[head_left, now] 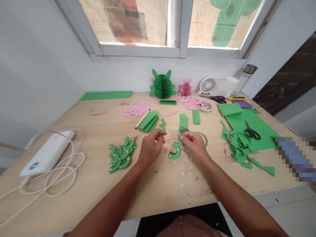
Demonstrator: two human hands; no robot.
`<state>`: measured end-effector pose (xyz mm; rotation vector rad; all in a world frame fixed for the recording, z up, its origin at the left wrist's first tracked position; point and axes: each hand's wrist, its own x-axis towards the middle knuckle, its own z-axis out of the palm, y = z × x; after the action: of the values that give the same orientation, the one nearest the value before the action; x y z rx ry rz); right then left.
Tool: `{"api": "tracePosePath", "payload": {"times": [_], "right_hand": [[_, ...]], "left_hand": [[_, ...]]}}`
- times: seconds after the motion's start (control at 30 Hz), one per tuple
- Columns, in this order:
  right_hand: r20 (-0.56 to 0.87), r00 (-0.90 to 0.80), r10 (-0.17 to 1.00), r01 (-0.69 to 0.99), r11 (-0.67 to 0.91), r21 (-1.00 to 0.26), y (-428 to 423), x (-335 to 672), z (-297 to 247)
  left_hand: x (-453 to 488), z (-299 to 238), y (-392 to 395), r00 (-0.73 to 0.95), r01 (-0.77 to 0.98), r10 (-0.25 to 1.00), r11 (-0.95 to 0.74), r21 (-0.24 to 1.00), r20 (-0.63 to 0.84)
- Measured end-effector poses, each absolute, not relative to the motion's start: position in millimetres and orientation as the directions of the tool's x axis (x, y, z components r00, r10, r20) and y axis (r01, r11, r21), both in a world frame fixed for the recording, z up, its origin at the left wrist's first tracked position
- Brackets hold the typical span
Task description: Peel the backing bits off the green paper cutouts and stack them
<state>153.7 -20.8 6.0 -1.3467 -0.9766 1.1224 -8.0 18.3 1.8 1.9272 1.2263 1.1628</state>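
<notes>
My right hand point(194, 144) is closed, thumb and forefinger pinched at the upper end of a wavy green paper cutout point(174, 152) with small white tape pieces on it. Dark pointed metal tips point(183, 129) show just beyond these fingers; the rest of that tool is hidden. To the left, my left hand point(151, 144) hovers with curled fingers, thumb near forefinger; whatever they hold, if anything, is too small to make out. White scraps point(182, 173) litter the table under the hands. A pile of taped green cutouts point(122, 154) lies left of my left hand.
Folded green paper point(149, 121), pink cutouts point(137, 110) and a tape roll point(204, 106) lie farther back. Green scraps point(239, 144), scissors point(251, 131) and a green sheet point(261, 130) are at right. A white power bank point(46, 153) with looping cables sits left. Paper figures point(162, 86) stand by the wall.
</notes>
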Motion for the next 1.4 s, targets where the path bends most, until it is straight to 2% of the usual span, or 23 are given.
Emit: {"api": "tracePosePath", "payload": {"times": [0.07,0.2,0.27,0.43,0.57,0.67,0.97,1.23,1.33,1.4], "right_hand": [[-0.098,0.217,0.971,-0.051,-0.089,-0.995,-21,154,7],[-0.102,0.226,0.969,-0.048,-0.094,-0.994,-21,153,9],[-0.096,0.226,0.969,-0.050,-0.087,-0.995,-21,152,11],[-0.068,0.215,0.974,-0.054,-0.057,-0.997,-21,154,10],[-0.061,0.206,0.977,-0.047,-0.052,-0.998,-22,154,8],[-0.057,0.187,0.981,-0.064,-0.046,-0.997,-23,154,8],[-0.035,0.068,0.997,0.039,-0.038,-0.999,-21,153,1],[-0.033,0.094,0.995,0.037,-0.037,-0.999,-21,152,-1],[-0.019,0.106,0.994,0.082,-0.028,-0.996,-22,151,1],[0.051,0.170,0.984,0.164,0.023,-0.986,-23,151,3]], "left_hand": [[-9,3,18,0.207,0.394,0.934,-0.352,0.849,0.291],[-8,5,17,0.240,0.406,0.912,-0.405,0.819,0.332],[-6,7,16,0.291,0.341,0.914,-0.376,0.861,0.284],[-1,17,8,0.490,0.113,0.872,-0.064,0.991,0.000],[2,20,3,0.480,0.011,0.871,0.111,0.994,-0.103],[2,18,4,0.465,-0.054,0.875,0.181,0.982,-0.136],[3,12,10,0.368,-0.104,0.917,0.208,0.973,-0.157],[5,12,7,0.423,-0.131,0.886,0.268,0.955,-0.191],[6,11,7,0.371,-0.153,0.913,0.237,0.959,-0.167],[6,9,8,0.299,-0.164,0.944,0.194,0.967,-0.138]]}}
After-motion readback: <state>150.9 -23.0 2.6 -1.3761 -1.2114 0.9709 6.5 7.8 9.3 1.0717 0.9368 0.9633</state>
